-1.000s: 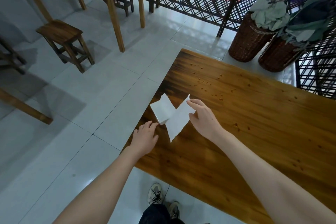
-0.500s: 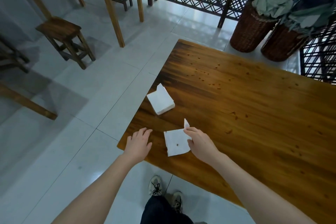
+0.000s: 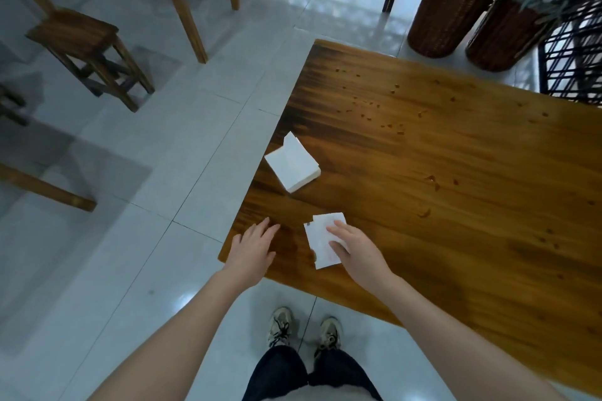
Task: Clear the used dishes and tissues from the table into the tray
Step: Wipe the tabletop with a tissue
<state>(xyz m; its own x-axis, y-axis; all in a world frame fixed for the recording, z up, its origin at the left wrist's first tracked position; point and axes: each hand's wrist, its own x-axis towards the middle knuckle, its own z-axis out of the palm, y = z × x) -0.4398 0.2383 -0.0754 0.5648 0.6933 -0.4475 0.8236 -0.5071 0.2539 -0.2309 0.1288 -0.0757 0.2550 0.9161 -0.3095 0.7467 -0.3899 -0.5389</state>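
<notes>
Your right hand (image 3: 355,249), flat, pins the white paper tissue (image 3: 321,239) to the brown wooden table (image 3: 456,205) (for wiping, probably); left hand (image 3: 252,249) rests released.

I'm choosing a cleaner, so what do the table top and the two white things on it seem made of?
Table top: wood, probably varnished: grain streaks, dark knots, soft sheen.
Loose sheet: thin matte tissue paper, likely; a corner is folded over and stains show.
Stack: seemingly the same paper, folded; layered edges show.
</notes>
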